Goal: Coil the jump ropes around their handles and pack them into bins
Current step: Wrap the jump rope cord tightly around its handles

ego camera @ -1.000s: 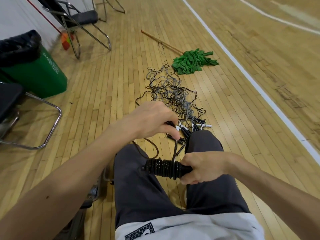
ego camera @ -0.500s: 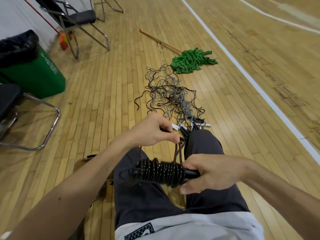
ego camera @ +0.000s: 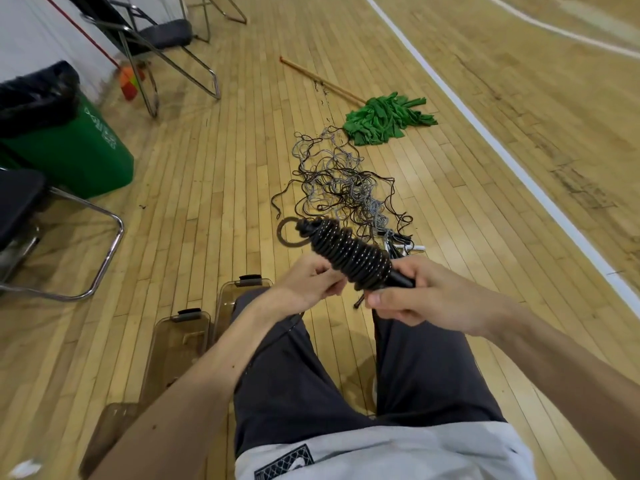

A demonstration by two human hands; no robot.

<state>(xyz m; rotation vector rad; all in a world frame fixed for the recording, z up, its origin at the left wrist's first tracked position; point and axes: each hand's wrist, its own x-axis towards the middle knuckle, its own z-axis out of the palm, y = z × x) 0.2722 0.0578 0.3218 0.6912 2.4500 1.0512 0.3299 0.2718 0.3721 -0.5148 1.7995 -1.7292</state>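
Fingers point(ego camera: 420, 271) of the right hand point(ego camera: 429, 296) are curled tight round the bare black end of the handle point(ego camera: 403, 281), thumb underneath. Left hand point(ego camera: 311, 282): fingers bent inward, pinching at the near underside of the coil; a thin dark strand runs from this hand down along the wrist and across the left thigh. Which turn of the cord it pinches, cannot tell.

Jump rope point(ego camera: 346, 252): black, wound in close turns round the handle, held between both hands above the knees, tilted with its far end up and to the left. One small loop point(ego camera: 284, 233) sticks out at that far end.

Pile of loose ropes point(ego camera: 343, 188): black and grey, tangled, on the wood floor point(ego camera: 214, 188) ahead of the knees, well apart from the hands. Several spare grips point(ego camera: 407, 244), black and white, lie at its near edge.

Bins point(ego camera: 175, 344): three clear brownish ones in a row on the floor, just left of the left leg.

Also noted: green mop point(ego camera: 384, 121) with a wooden stick beyond the pile; green trash can point(ego camera: 74, 150) with a black liner at left; folding chairs point(ego camera: 152, 36) at left and top left; white court line point(ego camera: 519, 168) at right.
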